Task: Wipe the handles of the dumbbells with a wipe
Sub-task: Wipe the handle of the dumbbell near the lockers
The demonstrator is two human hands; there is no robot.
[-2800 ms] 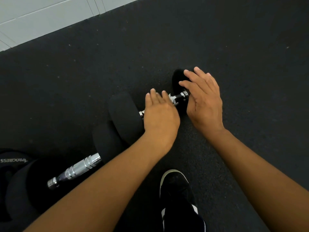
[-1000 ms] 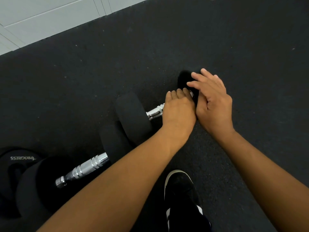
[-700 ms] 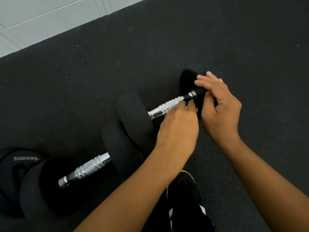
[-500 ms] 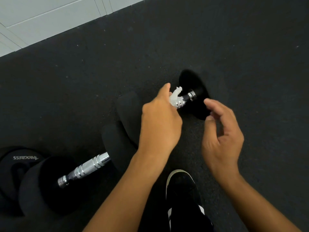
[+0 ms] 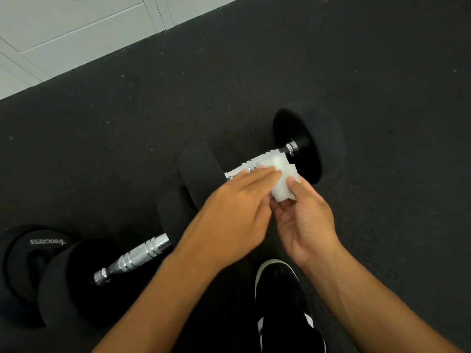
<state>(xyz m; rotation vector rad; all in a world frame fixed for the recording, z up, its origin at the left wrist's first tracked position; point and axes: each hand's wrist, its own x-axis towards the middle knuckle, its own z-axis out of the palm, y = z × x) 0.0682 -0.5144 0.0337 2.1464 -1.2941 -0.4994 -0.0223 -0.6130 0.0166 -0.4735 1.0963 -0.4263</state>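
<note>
A: Where is the wipe [image 5: 281, 180]?

B: The white wipe sits at centre frame, folded, between both hands, just below the chrome handle [image 5: 257, 161] of the upper dumbbell [image 5: 201, 171]. Whether it touches the handle cannot be told.

A: State of the right hand [image 5: 304, 220]?

B: Palm turned up. The thumb lies on top of the wipe and the curled fingers sit beneath it, so the wipe is pinched.

A: And the left hand [image 5: 237, 212]?

B: It is slightly blurred. The fingers are extended nearly straight, and their tips lie on the left edge of the wipe. Whether the thumb takes part in a grip cannot be told.

A: Dumbbell layout?

B: The upper dumbbell lies diagonally at centre, its far head [image 5: 295, 146] toward the right. The second dumbbell [image 5: 63, 284] lies at lower left, its handle [image 5: 135, 258] bare. Both rest on the dark rubber floor [image 5: 382, 98].

A: Other items?

B: A black weight plate [image 5: 17, 250] with lettering at the left edge, a black shoe [image 5: 280, 289] with a white sole at lower centre, and pale panelling [image 5: 76, 29] at upper left.
</note>
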